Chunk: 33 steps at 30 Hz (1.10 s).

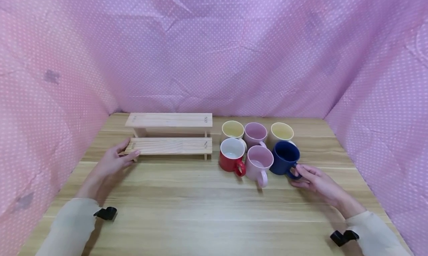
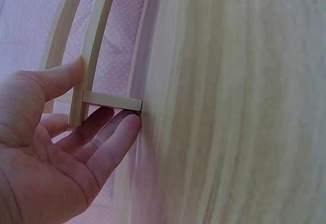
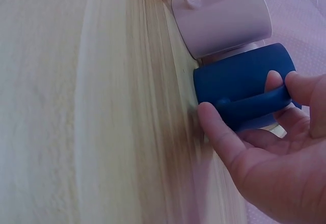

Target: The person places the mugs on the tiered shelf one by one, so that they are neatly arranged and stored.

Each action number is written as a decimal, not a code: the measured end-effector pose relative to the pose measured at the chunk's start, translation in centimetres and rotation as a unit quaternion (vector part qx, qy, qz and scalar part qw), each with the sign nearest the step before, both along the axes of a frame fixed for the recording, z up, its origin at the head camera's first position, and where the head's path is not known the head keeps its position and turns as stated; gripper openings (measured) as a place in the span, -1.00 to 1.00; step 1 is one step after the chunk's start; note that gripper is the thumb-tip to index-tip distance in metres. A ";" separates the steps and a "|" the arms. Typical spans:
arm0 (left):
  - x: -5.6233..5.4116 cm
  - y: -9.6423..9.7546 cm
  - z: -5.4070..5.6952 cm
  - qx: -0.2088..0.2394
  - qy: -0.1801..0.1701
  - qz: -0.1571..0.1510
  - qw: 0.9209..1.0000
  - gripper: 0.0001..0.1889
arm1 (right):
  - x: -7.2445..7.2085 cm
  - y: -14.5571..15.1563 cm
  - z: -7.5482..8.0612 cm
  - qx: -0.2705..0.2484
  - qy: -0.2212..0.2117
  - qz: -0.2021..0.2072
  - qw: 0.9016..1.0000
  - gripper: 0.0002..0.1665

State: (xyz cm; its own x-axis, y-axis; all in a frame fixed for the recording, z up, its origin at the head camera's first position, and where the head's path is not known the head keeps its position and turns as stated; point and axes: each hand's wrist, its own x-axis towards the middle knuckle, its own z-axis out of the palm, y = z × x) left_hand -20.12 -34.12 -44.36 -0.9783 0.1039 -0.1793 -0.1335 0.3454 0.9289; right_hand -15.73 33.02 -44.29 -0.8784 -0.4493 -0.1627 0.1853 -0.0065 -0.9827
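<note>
My left hand (image 1: 113, 160) grips the left end of the front wooden shelf (image 1: 170, 146), a pale plank on short legs. In the left wrist view, the thumb lies on the plank (image 2: 91, 46) and the fingers reach below it, beside a leg (image 2: 112, 101). My right hand (image 1: 319, 183) pinches the handle of a dark blue mug (image 1: 280, 163), which stands upright at the front right of a group of mugs. The right wrist view shows thumb and fingers around the blue handle (image 3: 257, 106). Left of it stand a pink mug (image 1: 255, 170) and a red mug with a white inside (image 1: 229, 162).
Behind the front shelf stands a second, higher plank (image 1: 168, 119). Two mugs with yellow insides (image 1: 233, 129) (image 1: 282, 130) and a mauve mug (image 1: 255, 131) form the back row. Pink dotted cloth (image 1: 214, 55) surrounds the wooden table (image 1: 200, 219) at the back and sides.
</note>
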 end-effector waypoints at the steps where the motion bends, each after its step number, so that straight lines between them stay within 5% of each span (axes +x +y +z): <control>1: 0.0 0.0 0.0 0.002 -0.001 0.000 1.000 -0.01 | 0.0 0.0 0.0 -0.002 0.002 -0.001 1.000 -0.65; 23: 0.0 -0.4 -0.1 0.031 -0.006 -0.003 0.999 -0.03 | 0.1 0.0 -0.3 -0.057 -0.002 -0.001 0.998 -0.65; 33: 0.0 -0.5 0.0 -0.011 -0.005 -0.006 1.000 -0.01 | -0.1 0.7 0.7 -0.111 -0.045 0.006 0.993 -0.59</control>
State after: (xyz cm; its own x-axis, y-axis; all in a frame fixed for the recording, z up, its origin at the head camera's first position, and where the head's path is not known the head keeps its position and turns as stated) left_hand -20.13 -34.63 -44.41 -0.9753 0.1107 -0.1912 -0.1385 0.3678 0.9195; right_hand -15.84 33.68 -43.61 -0.8593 -0.4930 -0.1362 0.2739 -0.2188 -0.9365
